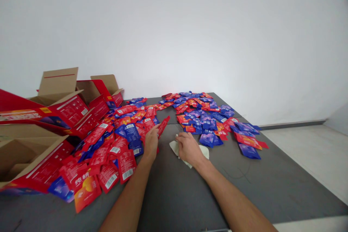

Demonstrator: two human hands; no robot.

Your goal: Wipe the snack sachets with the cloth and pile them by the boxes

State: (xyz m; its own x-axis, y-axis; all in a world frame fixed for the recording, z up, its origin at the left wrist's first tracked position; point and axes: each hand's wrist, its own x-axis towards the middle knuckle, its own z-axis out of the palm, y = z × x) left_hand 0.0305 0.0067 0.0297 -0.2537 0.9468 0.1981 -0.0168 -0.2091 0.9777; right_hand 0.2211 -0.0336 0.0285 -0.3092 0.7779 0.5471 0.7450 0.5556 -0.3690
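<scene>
Near the middle of the dark table, my left hand (151, 142) is closed on a red packet (163, 126), seen edge-on and tilted up beyond the fingers. To its right, my right hand (189, 148) is closed on a pale cloth (204, 151) that lies crumpled on the table. A heap of red and blue packets (119, 145) spreads just left of my left hand. Beyond my right hand lies another pile of blue and red packets (208, 125).
Open red cardboard boxes with brown insides (40, 157) stand along the left side. A small stack of packets (248, 139) lies near the right edge of the dark table (179, 195). A white wall rises behind.
</scene>
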